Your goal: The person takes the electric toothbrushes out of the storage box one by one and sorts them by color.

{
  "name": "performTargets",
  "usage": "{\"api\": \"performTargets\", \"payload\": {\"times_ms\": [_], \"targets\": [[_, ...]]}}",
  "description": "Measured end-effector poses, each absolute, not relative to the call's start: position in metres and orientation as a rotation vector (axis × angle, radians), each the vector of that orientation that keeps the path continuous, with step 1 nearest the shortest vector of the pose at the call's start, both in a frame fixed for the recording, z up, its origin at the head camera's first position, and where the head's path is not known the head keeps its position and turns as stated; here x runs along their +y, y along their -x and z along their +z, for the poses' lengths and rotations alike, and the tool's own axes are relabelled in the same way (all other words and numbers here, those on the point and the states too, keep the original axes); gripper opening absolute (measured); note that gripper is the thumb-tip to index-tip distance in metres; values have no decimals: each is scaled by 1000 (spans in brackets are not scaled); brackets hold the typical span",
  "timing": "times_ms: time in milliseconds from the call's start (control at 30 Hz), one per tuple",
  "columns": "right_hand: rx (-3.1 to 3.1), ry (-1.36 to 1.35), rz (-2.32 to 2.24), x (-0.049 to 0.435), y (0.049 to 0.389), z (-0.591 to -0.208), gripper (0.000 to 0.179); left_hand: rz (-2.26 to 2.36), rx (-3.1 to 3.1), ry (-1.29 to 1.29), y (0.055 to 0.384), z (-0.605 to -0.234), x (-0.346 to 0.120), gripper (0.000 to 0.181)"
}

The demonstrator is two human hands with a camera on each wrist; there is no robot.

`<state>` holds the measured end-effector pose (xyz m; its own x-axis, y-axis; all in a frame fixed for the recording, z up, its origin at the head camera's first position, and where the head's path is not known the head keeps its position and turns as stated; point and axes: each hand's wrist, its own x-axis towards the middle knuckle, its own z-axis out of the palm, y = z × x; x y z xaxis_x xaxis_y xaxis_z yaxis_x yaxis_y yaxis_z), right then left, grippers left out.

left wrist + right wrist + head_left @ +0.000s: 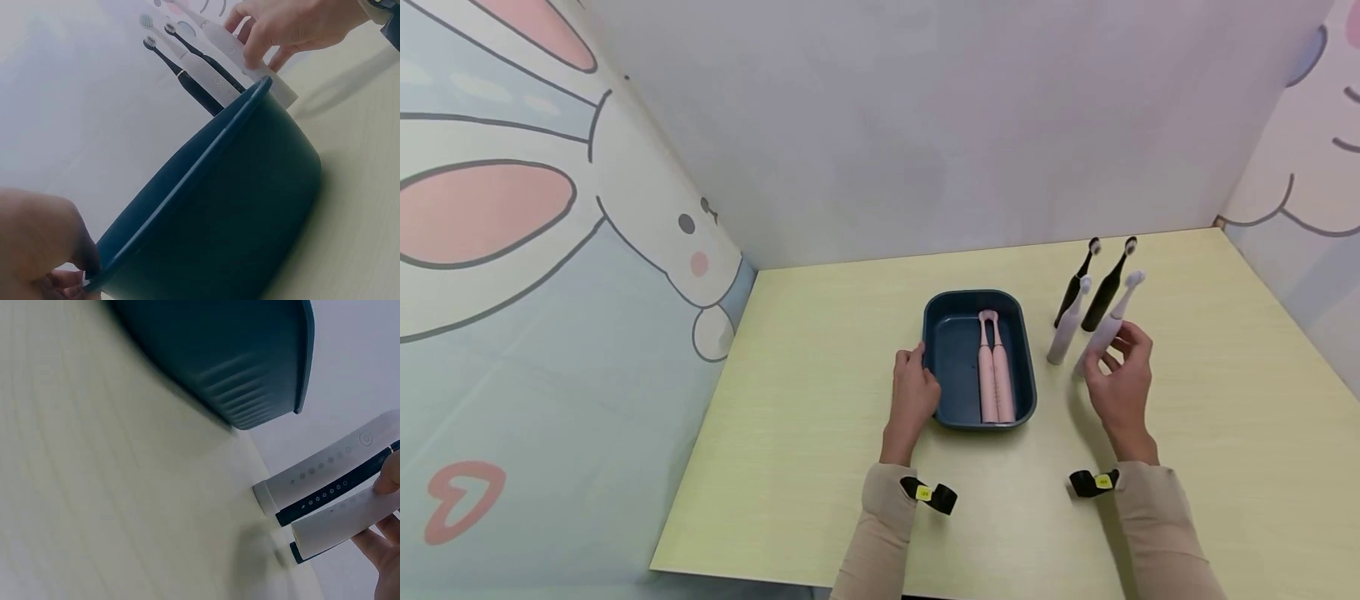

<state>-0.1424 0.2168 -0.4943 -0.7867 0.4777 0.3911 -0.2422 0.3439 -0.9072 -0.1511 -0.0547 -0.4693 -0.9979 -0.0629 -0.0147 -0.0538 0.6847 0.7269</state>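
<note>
My left hand [913, 396] pinches the left rim of a dark blue plastic bin [953, 358]. Inside the bin, along its right side, two pink electric toothbrushes [987, 379] lie next to each other. My right hand [1123, 383] holds a white electric toothbrush [1102, 340] by its handle, thumb on one side and fingers on the other. Its head points up, and its base is low over the table. A second white electric toothbrush [1065, 335] stands upright just left of it. Behind them stand two black electric toothbrushes [1103, 298], partly hidden by the white ones in the right wrist view.
A pale yellow wood-grain table [820, 358] carries everything. A plain light wall [925, 150] rises along its back edge. Side walls with a cartoon rabbit print [640, 217] stand at left and right. Black straps [928, 494] are on both wrists.
</note>
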Motion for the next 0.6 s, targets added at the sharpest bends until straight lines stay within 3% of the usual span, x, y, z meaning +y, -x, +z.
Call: {"api": "performTargets", "payload": {"times_ms": [600], "targets": [[-2126,263,1387,224,153,-509,48,-1225,-2856,-72,149,-468,-55,48]]}}
